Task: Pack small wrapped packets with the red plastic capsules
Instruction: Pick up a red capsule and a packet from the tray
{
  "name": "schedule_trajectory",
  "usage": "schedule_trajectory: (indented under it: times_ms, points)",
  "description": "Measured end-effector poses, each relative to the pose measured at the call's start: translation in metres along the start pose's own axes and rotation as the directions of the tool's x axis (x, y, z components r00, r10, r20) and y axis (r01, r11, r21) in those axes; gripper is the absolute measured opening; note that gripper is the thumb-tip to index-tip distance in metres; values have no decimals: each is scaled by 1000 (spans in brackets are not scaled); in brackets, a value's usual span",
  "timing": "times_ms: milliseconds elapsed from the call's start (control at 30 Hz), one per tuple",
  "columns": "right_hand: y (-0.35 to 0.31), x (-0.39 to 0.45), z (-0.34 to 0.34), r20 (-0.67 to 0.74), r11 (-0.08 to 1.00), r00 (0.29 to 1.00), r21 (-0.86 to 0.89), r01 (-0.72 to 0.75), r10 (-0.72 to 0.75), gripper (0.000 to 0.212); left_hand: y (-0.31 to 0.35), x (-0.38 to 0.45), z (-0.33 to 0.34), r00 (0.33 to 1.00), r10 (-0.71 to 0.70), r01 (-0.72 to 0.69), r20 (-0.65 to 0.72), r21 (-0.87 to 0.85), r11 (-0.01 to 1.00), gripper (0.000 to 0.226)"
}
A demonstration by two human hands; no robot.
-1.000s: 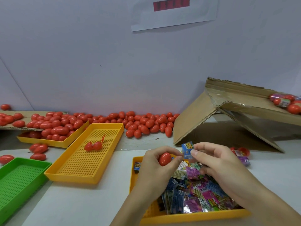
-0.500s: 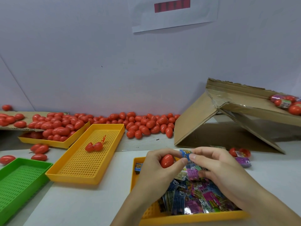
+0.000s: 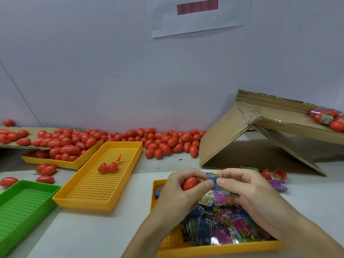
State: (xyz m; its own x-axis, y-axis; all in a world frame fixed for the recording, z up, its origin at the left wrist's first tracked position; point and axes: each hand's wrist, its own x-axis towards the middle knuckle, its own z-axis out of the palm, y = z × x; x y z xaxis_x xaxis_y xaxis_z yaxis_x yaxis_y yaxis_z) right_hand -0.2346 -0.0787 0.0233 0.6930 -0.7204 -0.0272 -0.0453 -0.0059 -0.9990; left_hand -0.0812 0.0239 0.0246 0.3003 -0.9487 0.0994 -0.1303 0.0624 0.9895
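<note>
Capsule [image 3: 189, 183] red, gripped in left hand [image 3: 183, 190] above the yellow tray [image 3: 214, 251] of wrapped packets [image 3: 223, 228]. Right hand [image 3: 245, 189] pinches a blue packet [image 3: 212, 178] just beside the capsule, fingertips of both hands touching. Risk: packet looks wider than the capsule, so it could crumple or slip from the pinch and drop among the others.

Small shiny wrapped packets [image 3: 219, 226] piled in near yellow plastic tray [image 3: 214, 249]: several show digit that looks like "6" or "9" in white corner patch, turned different ways. Same digit on purple packet [image 3: 277, 184] lying on table right of tray. Other print on packets too small to read. White paper sheet [image 3: 201, 17] on wall above tray: red bar, blurred, unreadable.
</note>
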Motion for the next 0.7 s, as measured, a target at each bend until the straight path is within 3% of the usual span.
schedule_trajectory:
  times_ms: [100, 233, 367, 600, 700]
  points:
    - [-3, -2, -2, 12, 998, 1000, -59, 28, -27, 31, -1, 0, 1, 1000, 0, 0, 17, -22, 1000, 33]
    - [-7, -4, 0, 26, 986, 997, -146, 82, -79, 9, -1, 1, 0, 1000, 13, -13, -13, -32, 999, 17]
    - [-8, -6, 2, 22, 975, 991, -174, 135, -133, 19, -1, 2, -2, 998, 35, -35, -61, -10, 999, 8]
    - [-10, -7, 2, 15, 980, 989, -129, 149, -148, 10, -1, 1, -1, 995, 51, -52, -91, -15, 999, 13]
    - [-6, -5, 2, 9, 990, 991, -50, 134, -134, 32, 0, 1, -3, 996, 43, -43, -75, 8, 999, 11]
